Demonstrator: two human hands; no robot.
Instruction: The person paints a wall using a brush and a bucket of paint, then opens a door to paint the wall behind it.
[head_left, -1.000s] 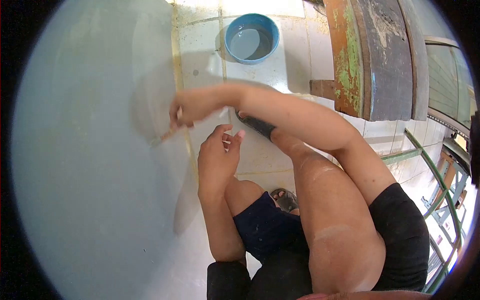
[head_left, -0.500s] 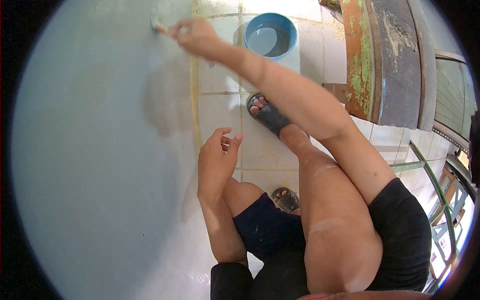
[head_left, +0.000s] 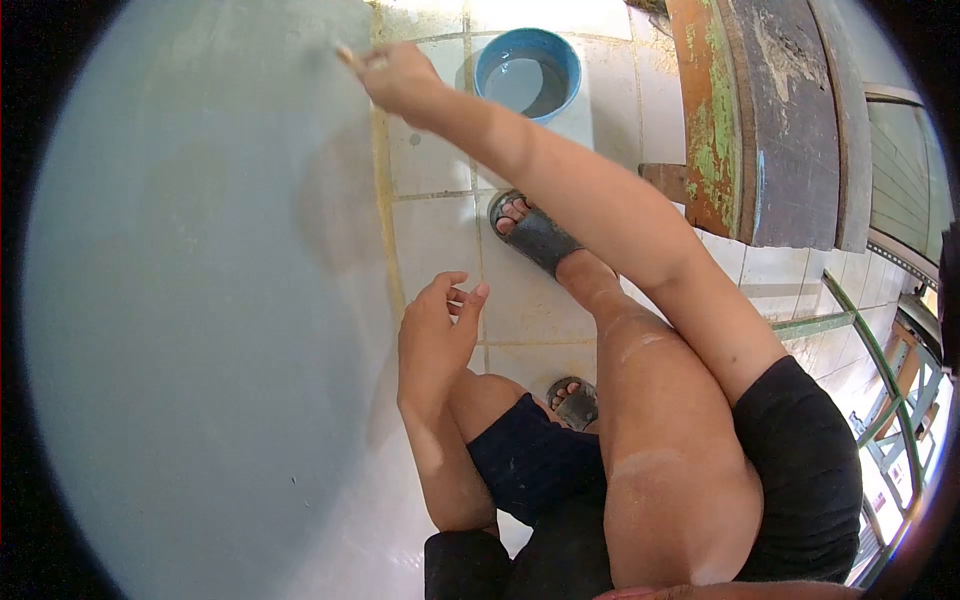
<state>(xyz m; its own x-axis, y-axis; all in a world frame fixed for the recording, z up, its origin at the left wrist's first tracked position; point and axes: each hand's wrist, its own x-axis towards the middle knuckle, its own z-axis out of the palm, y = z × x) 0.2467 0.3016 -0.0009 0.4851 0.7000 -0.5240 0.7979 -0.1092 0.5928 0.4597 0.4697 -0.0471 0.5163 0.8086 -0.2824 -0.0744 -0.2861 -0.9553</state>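
My right hand [head_left: 402, 80] is stretched out to the upper left and closed round the handle of a paintbrush [head_left: 347, 56]. The bristle end, smeared by motion, is at the grey-painted wall [head_left: 190, 320]; whether it touches cannot be made out. Below my right forearm, a blue bucket [head_left: 484, 62] of grey paint stands on the tiles. My left hand [head_left: 436, 325] hangs over my bent knee, fingers loosely curled and thumb apart, with nothing visible in it. It is close to the wall's lower edge.
White floor tiles [head_left: 430, 235] run along the wall, with a yellowish line at its foot. A worn wooden piece of furniture [head_left: 795, 120] with peeling paint stands at upper right. A green metal frame [head_left: 880, 355] is at far right. My sandalled feet rest on the tiles.
My right hand has moved the paintbrush a little to the right along the wall. The view has shifted slightly. My left hand keeps nearly the same pose.
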